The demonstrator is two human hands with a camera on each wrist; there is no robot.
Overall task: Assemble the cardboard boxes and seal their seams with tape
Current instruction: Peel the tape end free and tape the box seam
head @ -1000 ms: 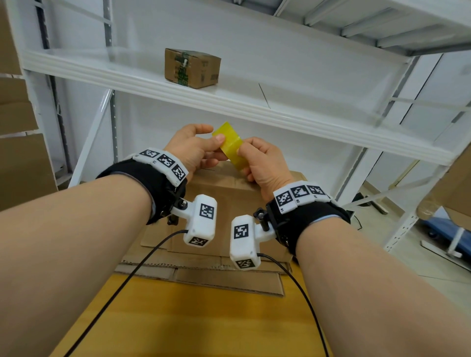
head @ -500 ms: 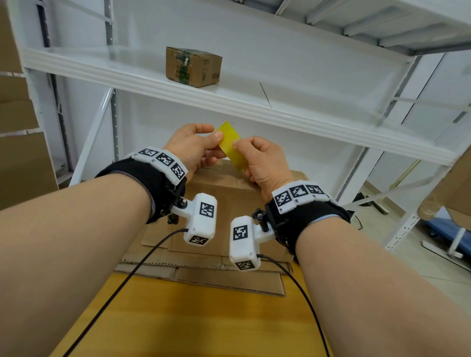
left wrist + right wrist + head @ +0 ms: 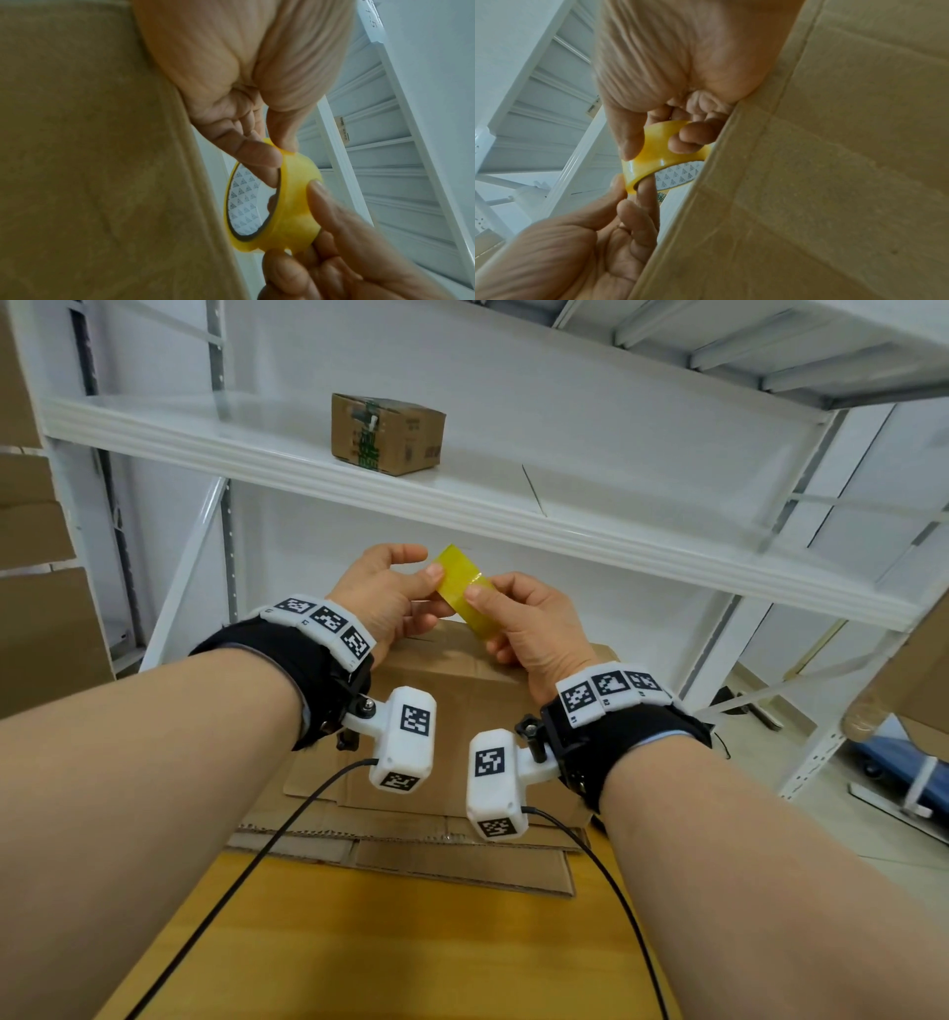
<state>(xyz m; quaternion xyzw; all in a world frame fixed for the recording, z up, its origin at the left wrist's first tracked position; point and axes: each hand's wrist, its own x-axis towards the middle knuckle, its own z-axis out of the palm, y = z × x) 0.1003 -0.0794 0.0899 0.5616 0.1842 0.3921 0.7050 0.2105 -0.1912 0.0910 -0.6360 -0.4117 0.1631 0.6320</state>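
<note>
A yellow tape roll point(image 3: 460, 585) is held up in front of me by both hands, above a brown cardboard box point(image 3: 452, 701). My left hand point(image 3: 426, 588) pinches the roll's left side, thumb outside and one finger through the core point(image 3: 259, 156). My right hand point(image 3: 482, 608) grips the other side, with its thumb point(image 3: 628, 142) pressed on the outer face of the tape roll point(image 3: 659, 150) and curled fingers behind. In the left wrist view the tape roll point(image 3: 287, 203) shows its white printed core. No loose tape end is visible.
The box stands on flattened cardboard sheets point(image 3: 411, 850) at the far end of a wooden table point(image 3: 385, 942). A white metal shelf point(image 3: 513, 521) runs just beyond the hands, with a small sealed carton point(image 3: 387, 433) on it. More cardboard point(image 3: 31, 608) leans at the left.
The roll has turned a little between the fingers, and the right thumb has slid slightly leftwards along its outer face. Both hands stay in the same place above the box.
</note>
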